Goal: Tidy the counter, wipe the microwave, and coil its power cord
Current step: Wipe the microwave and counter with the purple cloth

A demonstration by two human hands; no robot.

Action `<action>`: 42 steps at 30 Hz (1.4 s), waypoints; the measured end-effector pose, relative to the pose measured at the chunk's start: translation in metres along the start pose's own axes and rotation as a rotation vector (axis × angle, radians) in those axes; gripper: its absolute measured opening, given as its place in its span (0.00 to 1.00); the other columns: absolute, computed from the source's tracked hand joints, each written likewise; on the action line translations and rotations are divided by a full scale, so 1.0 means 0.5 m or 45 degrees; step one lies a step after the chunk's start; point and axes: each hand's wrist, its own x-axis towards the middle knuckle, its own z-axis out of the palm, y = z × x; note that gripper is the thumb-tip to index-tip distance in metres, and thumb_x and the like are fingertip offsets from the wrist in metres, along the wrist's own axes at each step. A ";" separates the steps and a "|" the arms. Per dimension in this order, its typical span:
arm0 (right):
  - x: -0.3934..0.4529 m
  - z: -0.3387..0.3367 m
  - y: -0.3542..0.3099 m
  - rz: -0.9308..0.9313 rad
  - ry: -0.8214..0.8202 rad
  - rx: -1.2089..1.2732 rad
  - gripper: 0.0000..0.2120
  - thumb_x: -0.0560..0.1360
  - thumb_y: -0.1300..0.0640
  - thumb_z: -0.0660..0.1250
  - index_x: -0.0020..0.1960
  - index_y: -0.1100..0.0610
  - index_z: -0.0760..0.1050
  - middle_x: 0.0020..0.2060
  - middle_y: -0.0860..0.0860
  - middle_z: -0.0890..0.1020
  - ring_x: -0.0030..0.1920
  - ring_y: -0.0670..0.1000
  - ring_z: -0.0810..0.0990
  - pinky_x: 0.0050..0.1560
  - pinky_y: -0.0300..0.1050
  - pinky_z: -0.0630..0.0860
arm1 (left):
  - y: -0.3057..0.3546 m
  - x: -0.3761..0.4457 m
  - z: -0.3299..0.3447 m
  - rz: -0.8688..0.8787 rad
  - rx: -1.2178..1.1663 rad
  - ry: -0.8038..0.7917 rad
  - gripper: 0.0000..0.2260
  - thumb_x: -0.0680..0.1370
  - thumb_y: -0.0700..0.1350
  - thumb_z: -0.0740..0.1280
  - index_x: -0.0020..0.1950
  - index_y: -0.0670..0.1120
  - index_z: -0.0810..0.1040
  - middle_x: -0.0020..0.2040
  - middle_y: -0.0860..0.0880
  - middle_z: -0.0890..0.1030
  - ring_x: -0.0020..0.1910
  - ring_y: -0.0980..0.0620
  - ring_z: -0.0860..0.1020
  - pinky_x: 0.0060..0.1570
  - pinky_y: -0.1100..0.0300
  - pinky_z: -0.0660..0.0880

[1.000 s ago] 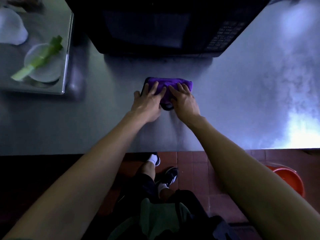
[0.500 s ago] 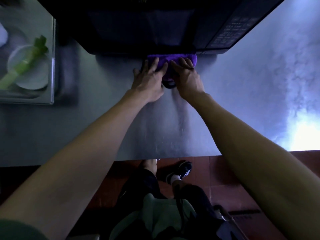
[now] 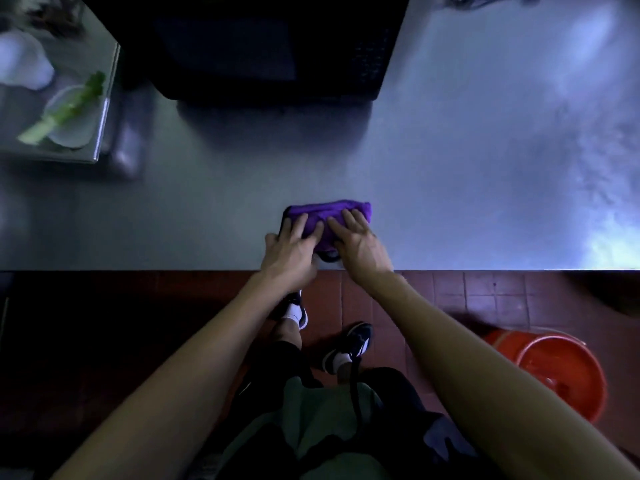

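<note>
A folded purple cloth (image 3: 329,211) lies on the steel counter (image 3: 467,168), close to its front edge. My left hand (image 3: 289,251) and my right hand (image 3: 360,242) press flat on the cloth side by side, fingers straight and spread. The black microwave (image 3: 263,46) stands at the back of the counter, well beyond the cloth, its keypad on the right side. A bit of dark cord (image 3: 481,0) shows at the top edge, right of the microwave.
A metal tray (image 3: 104,126) at the back left carries a white plate (image 3: 69,133) with a green leek (image 3: 62,110) and a white bowl (image 3: 20,60). An orange bucket (image 3: 561,372) stands on the red tiled floor at the right.
Both hands pushed the cloth away up to the microwave's front, then dragged it back to the counter's front edge.
</note>
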 end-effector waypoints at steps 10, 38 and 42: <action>-0.145 0.001 0.071 -0.084 0.035 -0.064 0.25 0.81 0.58 0.60 0.77 0.54 0.63 0.76 0.59 0.63 0.77 0.58 0.57 0.75 0.54 0.62 | 0.117 -0.073 0.061 -0.034 0.007 -0.071 0.32 0.77 0.49 0.61 0.80 0.54 0.54 0.81 0.47 0.48 0.79 0.39 0.50 0.69 0.38 0.60; 0.371 -0.223 0.201 0.019 0.092 -0.086 0.27 0.79 0.56 0.67 0.76 0.56 0.66 0.73 0.61 0.67 0.75 0.61 0.62 0.70 0.54 0.66 | 0.050 0.450 -0.198 0.070 -0.019 0.211 0.26 0.80 0.58 0.60 0.78 0.56 0.61 0.78 0.47 0.59 0.74 0.39 0.59 0.66 0.37 0.61; 0.376 -0.232 0.203 0.013 0.122 -0.063 0.27 0.77 0.56 0.68 0.75 0.57 0.68 0.71 0.59 0.71 0.72 0.60 0.65 0.68 0.53 0.68 | 0.053 0.455 -0.209 0.082 -0.042 0.214 0.26 0.79 0.55 0.64 0.77 0.56 0.62 0.77 0.48 0.60 0.73 0.39 0.60 0.64 0.40 0.62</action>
